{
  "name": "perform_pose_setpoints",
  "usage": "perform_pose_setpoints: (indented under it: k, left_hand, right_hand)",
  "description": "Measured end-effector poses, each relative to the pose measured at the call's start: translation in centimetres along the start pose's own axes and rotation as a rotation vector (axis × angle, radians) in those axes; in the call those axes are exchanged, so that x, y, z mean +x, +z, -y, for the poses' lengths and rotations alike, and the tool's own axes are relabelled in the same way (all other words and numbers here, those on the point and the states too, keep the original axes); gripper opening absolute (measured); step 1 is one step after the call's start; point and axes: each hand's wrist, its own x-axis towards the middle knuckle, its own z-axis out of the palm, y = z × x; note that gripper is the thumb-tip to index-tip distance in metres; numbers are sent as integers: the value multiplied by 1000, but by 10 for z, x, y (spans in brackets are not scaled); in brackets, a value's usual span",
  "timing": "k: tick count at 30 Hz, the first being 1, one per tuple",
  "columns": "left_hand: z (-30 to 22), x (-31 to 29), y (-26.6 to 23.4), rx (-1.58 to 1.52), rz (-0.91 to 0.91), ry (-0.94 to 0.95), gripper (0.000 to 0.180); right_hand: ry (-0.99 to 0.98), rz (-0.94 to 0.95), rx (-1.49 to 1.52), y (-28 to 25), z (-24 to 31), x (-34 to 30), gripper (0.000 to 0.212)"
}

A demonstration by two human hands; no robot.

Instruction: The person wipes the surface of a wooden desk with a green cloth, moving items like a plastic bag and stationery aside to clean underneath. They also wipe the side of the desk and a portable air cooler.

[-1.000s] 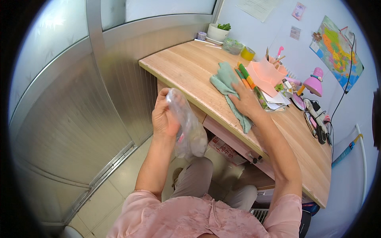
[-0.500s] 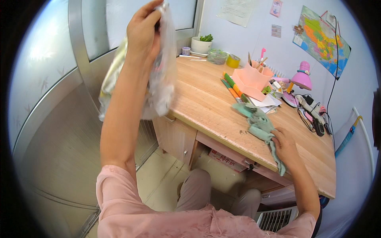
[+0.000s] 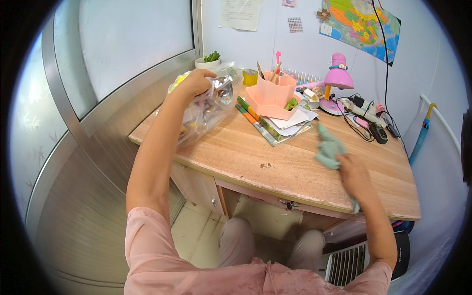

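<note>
My left hand (image 3: 197, 82) is closed on the top of a clear plastic bag (image 3: 209, 110) over the desk's left part. Shiny packets with yellow and silver show through the bag; I cannot tell what they are. Whether its bottom rests on the desk is unclear. On the right, my right hand (image 3: 353, 174) grips a green cloth (image 3: 330, 148), which bunches out beyond the fingers, with an end trailing below toward the front edge. Under both hands lies the wood-grain desk (image 3: 231, 157), with a dark worn patch near its front middle.
A pink pen holder (image 3: 274, 96) stands at the back among papers and books (image 3: 282, 129). Beside it are a pink lamp (image 3: 338, 78) and a power strip with cables (image 3: 366, 112). Yellow tape (image 3: 250, 76) and a potted plant (image 3: 208, 61) sit at the back left.
My left hand has lowered the plastic bag from high at the left to the desk's back left. My right hand has moved the cloth rightward across the desk. The view has shifted right.
</note>
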Motion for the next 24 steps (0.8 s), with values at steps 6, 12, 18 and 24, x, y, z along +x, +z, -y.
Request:
perform_pose_setpoints:
  k: [6,12,18,24]
  left_hand:
    - [-58,-24,-32,506,-3,64,53]
    - [-77,-4,-60,226,-238,151,37]
    - [-135,10,-53,208,-369,369,32]
    - [-159,0,-18,267,197,183,36]
  right_hand:
    - [298,-1,-271,-6,-89,-28,35]
    - [228,-3,-383,10,-86,-27,38]
    - [224,-53,-316,3,-78,-27,37]
    - [215,-60,-288,10,-87,-32,36]
